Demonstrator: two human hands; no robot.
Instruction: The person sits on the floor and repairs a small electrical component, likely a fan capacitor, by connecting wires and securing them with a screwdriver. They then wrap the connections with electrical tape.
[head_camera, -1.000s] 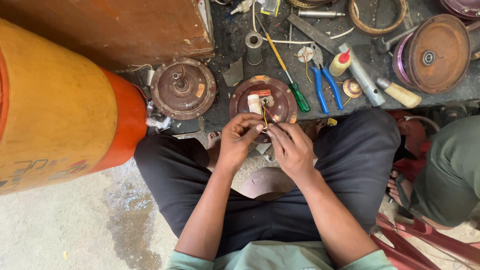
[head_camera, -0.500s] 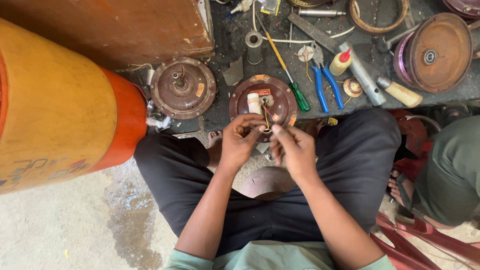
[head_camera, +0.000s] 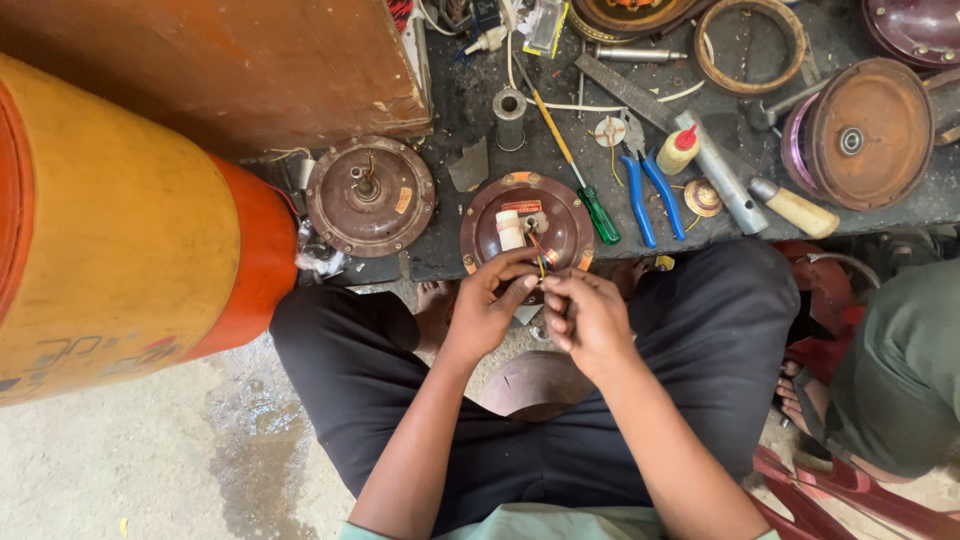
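Pinching thin wires (head_camera: 540, 262) together, the left hand (head_camera: 490, 305) and right hand (head_camera: 590, 318) work at the brown motor housing (head_camera: 527, 222) on the tabletop (head_camera: 470, 105) edge; a green screwdriver (head_camera: 590, 200) and blue pliers (head_camera: 650, 190) lie just beside.

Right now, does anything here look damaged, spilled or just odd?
A dark wet-looking stain spreads on the concrete floor by the left knee. Thin coloured wires stick loose from the round brown motor housing, pinched between left hand and right hand.
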